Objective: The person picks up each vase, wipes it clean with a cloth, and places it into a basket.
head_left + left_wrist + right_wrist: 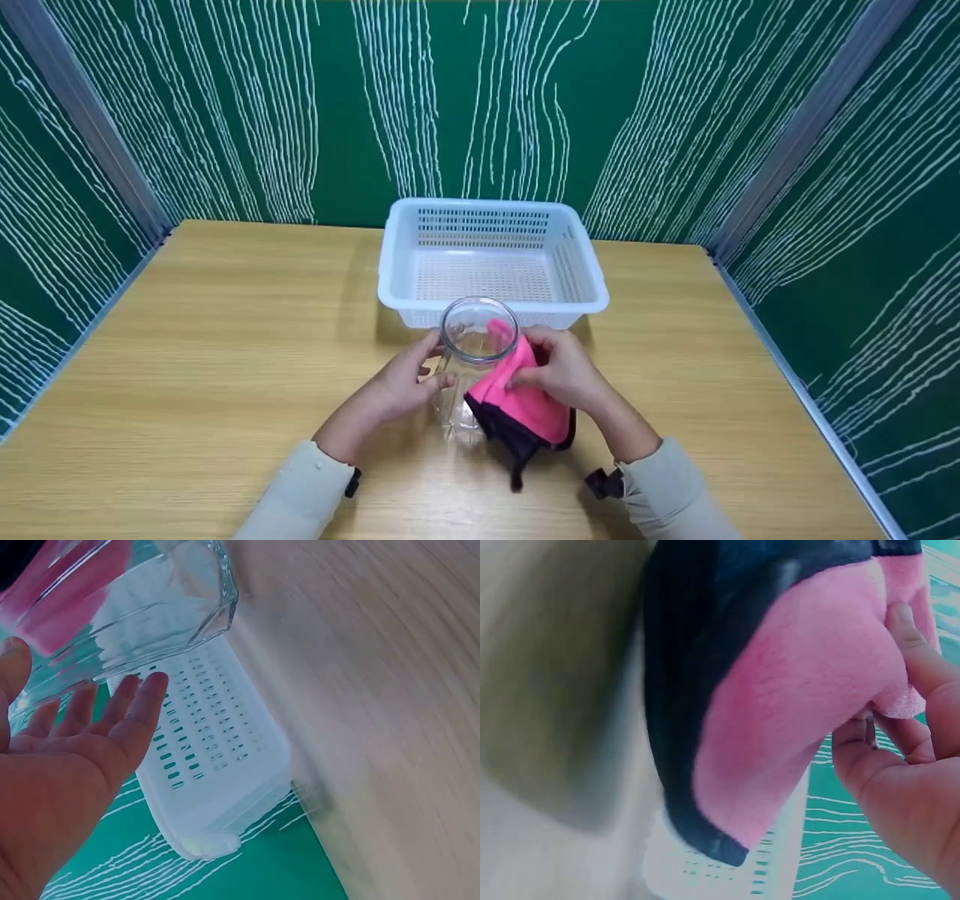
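A clear glass jar (457, 390) stands upright in front of me, its round mouth facing up and its faceted base showing in the left wrist view. My left hand (405, 379) is at the jar's left side, thumb in front and fingers toward the back. In the left wrist view the fingers (139, 716) look relaxed and extended along the glass. My right hand (559, 367) pinches a pink cloth (802, 690) with dark edging between thumb and fingers at the jar's right side. A pink end shows within the rim's circle, while the dark-edged part hangs down.
Just behind the jar sits a white perforated plastic basket (390, 300) on the wooden table (225, 360). Green panels (337, 112) with white wavy lines enclose the back and both sides, with grey metal posts (810, 127) at the corners.
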### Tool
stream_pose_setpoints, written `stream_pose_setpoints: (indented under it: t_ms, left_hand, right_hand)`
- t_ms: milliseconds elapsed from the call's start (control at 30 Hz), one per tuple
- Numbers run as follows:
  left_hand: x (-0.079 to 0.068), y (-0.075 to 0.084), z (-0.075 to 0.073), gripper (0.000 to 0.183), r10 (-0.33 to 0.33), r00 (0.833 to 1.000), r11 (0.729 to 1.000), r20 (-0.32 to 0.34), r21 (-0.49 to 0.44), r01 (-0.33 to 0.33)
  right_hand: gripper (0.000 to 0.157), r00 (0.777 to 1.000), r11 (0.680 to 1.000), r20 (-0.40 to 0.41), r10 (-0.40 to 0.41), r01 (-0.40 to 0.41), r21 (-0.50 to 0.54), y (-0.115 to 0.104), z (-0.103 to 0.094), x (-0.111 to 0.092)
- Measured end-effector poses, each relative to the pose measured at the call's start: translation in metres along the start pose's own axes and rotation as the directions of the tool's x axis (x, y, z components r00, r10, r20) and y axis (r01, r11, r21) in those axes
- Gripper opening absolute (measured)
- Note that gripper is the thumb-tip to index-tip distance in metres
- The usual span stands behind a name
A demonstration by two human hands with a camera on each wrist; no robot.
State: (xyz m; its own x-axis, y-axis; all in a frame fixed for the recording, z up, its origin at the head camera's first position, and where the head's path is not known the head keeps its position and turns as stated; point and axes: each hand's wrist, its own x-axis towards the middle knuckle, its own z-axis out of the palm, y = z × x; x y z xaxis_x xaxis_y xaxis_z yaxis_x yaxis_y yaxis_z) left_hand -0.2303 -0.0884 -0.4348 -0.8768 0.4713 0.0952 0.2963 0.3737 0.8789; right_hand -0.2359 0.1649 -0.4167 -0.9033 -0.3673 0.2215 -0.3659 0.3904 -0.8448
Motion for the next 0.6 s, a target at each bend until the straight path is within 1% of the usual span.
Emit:
stream_pose_setpoints:
  t_ms: [133, 233, 400, 500, 600]
  left_hand:
    - [0.0, -0.0012, 0.0014, 0.054, 0.003, 1.0, 1.0, 0.001, -0.019, -0.003]
    - [-0.0004, -0.0016, 0.0015, 0.055, 0.0, 1.0, 1.0, -0.002, -0.02, 0.0]
    - [-0.0027, -0.0015, -0.0001, 0.057, -0.01, 1.0, 1.0, 0.005, -0.025, 0.01]
    - [-0.003, -0.0023, 0.0004, 0.06, 0.023, 1.0, 0.999, 0.006, -0.039, -0.023]
    - [-0.004, -0.0027, 0.0014, 0.061, 0.057, 0.998, 0.997, 0.003, -0.048, -0.057]
  right_hand:
    - [0.043, 0.999, 0.996, -0.048, 0.005, 0.0, 0.088, -0.0092, -0.0018, 0.0003]
    - [0.042, 0.998, 0.994, -0.061, -0.004, 0.011, 0.105, -0.0096, -0.0003, 0.0001]
    - [0.033, 0.999, 1.0, -0.029, 0.023, -0.023, 0.01, -0.0074, 0.0018, 0.0014]
    - [0.031, 0.998, 0.998, 0.008, 0.058, -0.058, -0.038, -0.0073, 0.0014, 0.0023]
    - [0.03, 0.997, 0.994, 0.038, 0.072, -0.069, -0.082, -0.0051, 0.0028, 0.0025]
